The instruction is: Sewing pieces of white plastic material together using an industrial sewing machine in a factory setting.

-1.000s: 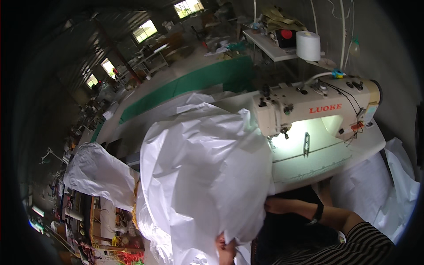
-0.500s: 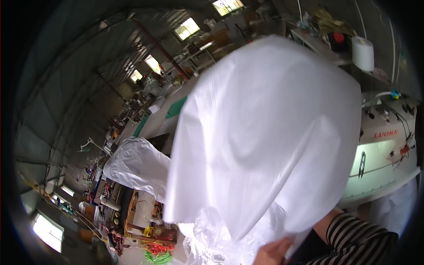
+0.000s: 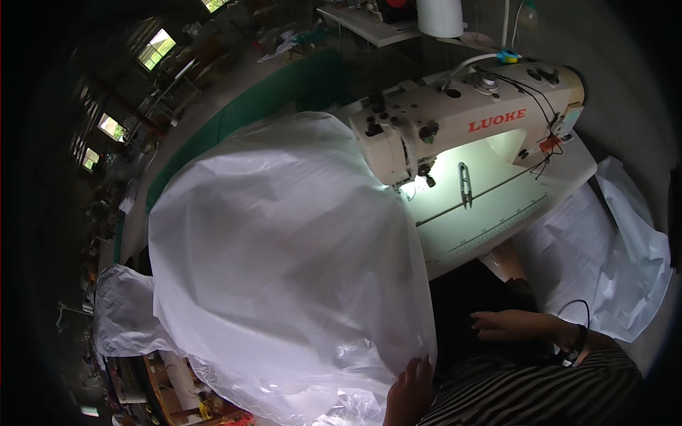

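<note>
A large white sheet of smooth fabric (image 3: 284, 241) spreads over the left end of the sewing machine (image 3: 455, 135) and hangs toward me. Shiny, clear-looking film (image 3: 348, 408) shows along its lower part. My left hand (image 3: 410, 392) is closed at the sheet's near right edge, fingertips against the cloth. My right hand (image 3: 517, 325) hovers above my dark lap, holding nothing, fingers stretched to the left. A dark band circles that wrist. Thread snips (image 3: 465, 186) lie on the lit machine bed. The sheet partly covers the area by the needle.
More white material (image 3: 582, 248) hangs at the right of the machine. Another white piece (image 3: 128, 312) lies at the far left. A green surface (image 3: 234, 113) stretches behind the machine. A white thread cone (image 3: 440, 18) stands at the top. Wooden framing (image 3: 160, 387) is at lower left.
The raised sheet has come down and spread to the left, uncovering the machine head. My right hand has come into sight off the cloth. The view has turned toward the machine.
</note>
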Tool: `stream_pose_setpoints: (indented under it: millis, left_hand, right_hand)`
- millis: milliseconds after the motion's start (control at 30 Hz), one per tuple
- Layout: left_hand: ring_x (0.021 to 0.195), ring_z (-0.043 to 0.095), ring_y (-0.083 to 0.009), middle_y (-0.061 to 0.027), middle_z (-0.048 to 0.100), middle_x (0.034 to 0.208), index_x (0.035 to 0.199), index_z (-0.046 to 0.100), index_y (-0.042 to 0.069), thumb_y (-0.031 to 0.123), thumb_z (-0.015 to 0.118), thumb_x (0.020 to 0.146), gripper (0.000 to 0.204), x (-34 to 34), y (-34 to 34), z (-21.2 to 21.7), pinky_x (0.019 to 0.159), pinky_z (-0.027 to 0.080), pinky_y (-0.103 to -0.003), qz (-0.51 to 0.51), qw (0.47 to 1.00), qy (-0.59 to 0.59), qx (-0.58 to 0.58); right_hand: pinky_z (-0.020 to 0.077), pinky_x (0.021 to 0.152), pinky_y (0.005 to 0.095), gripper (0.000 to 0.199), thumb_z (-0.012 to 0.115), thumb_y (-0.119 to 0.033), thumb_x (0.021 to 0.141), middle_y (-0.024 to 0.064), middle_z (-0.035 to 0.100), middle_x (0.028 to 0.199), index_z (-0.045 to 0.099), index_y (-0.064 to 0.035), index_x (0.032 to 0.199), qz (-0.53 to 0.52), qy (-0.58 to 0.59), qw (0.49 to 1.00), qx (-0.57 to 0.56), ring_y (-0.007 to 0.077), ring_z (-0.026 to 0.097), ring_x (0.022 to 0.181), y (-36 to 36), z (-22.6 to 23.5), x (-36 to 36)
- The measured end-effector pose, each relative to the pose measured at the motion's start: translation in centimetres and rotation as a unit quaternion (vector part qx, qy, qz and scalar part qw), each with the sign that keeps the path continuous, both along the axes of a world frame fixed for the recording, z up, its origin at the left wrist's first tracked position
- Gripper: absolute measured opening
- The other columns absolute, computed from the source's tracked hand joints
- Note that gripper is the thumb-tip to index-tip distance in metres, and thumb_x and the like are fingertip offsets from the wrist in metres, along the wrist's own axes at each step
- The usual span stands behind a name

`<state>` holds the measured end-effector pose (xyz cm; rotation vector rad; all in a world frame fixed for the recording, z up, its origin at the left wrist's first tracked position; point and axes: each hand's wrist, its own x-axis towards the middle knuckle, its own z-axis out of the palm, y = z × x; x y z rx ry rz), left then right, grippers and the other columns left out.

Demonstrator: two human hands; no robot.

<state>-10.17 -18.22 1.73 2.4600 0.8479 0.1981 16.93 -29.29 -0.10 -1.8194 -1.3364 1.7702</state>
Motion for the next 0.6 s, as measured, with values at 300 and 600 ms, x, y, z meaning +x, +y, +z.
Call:
stream_pose_setpoints:
  millis: [300,600]
  left_hand:
    - [0.111,0.063,-0.0328,-0.0187,0.053,0.138,0.128,0.054,0.005,0.027,0.067,0.086,0.049,6.2,1.6,0.2,0.09,0.054,-0.041,-0.279,0.943,0.153,-0.101]
    - [0.144,0.029,-0.0394,-0.0177,0.037,0.154,0.147,0.04,0.008,0.028,0.065,0.091,0.065,0.6,14.1,-1.0,0.114,0.028,-0.054,0.244,0.937,0.151,0.201]
  right_hand:
    - [0.0514,0.091,0.0408,0.072,0.065,-0.043,0.091,0.0224,0.062,0.124,0.04,0.0016,0.141,-0.093,-0.153,0.973,0.145,0.0365,0.062,0.112,4.6,-0.6,-2.0]
    - [0.0549,0.08,0.0338,0.039,0.055,-0.023,0.097,0.0113,0.067,0.107,0.057,0.0003,0.128,-0.241,0.273,0.931,-0.014,0.0193,0.066,0.096,1.6,-7.0,1.0]
